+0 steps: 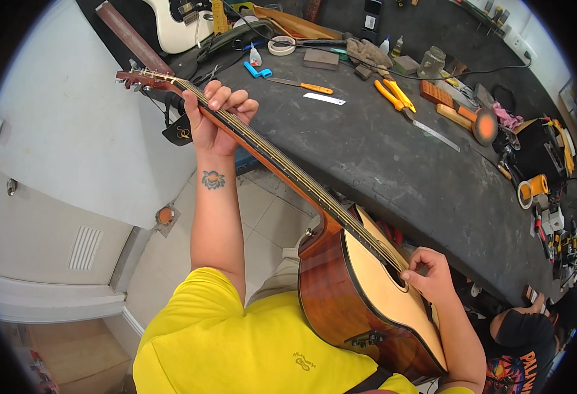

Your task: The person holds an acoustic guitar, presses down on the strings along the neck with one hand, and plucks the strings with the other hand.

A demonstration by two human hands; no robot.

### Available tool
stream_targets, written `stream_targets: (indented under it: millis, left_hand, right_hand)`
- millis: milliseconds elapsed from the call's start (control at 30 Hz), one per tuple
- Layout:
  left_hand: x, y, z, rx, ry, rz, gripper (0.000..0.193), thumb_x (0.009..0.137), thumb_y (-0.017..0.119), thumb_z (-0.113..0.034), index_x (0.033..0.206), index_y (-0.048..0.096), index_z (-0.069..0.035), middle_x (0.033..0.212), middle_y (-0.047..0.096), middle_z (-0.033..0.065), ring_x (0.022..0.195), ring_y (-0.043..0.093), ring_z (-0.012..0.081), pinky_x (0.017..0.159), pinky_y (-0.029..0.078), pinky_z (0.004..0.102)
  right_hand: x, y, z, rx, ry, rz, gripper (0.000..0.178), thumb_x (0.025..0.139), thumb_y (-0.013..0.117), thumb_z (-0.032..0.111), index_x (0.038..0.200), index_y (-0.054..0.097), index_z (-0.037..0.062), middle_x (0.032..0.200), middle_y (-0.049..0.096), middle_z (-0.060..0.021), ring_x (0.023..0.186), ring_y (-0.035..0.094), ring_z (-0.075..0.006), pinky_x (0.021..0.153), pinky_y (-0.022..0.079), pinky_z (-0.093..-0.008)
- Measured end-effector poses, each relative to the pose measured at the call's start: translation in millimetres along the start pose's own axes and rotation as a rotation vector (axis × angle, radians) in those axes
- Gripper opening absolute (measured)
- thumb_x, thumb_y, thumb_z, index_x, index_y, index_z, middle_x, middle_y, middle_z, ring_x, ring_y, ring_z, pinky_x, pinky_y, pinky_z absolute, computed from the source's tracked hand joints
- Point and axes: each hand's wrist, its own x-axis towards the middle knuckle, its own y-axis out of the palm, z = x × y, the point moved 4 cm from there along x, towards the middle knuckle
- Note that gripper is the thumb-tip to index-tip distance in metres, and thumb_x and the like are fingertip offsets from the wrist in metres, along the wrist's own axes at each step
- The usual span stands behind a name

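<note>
An acoustic guitar with a pale top and glossy reddish-brown sides rests across my lap, its neck slanting up to the left. My left hand is wrapped round the guitar neck close to the headstock, thumb on the near side and fingers curling over the strings. Over the sound hole, my right hand is closed, fingers curled and thumb against the strings. Whether a pick sits between those fingers is hidden.
A dark workbench curves beyond the guitar. On it lie yellow-handled pliers, a steel ruler, an orange-handled file, a hammer and a tape roll. Another person is at the lower right.
</note>
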Motion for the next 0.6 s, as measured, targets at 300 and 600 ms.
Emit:
stream_targets:
  millis: [300,600]
  left_hand:
    - [1.5,0.2,1.8,-0.033,0.011,-0.014,0.042,0.088,0.081,-0.054,0.084,0.058,-0.019,0.072,0.063,-0.0096,0.073,0.043,0.0075,0.081,0.034,0.0327]
    - [2.7,-1.0,3.9,-0.053,0.015,-0.003,0.039,0.088,0.082,-0.049,0.085,0.058,-0.019,0.073,0.063,-0.0093,0.074,0.043,0.0075,0.082,0.034,0.0327]
  right_hand:
    - [-6.6,-5.1,-24.4,0.483,0.014,0.072,0.031,0.092,0.078,0.020,0.076,0.060,0.0004,0.068,0.055,-0.0007,0.065,0.050,-0.0119,0.066,0.043,-0.0293]
    - [-3.3,-0.8,-10.2,0.109,-0.008,-0.024,0.032,0.099,0.068,0.016,0.076,0.052,-0.0003,0.070,0.048,-0.0028,0.066,0.042,-0.0136,0.062,0.037,-0.0316]
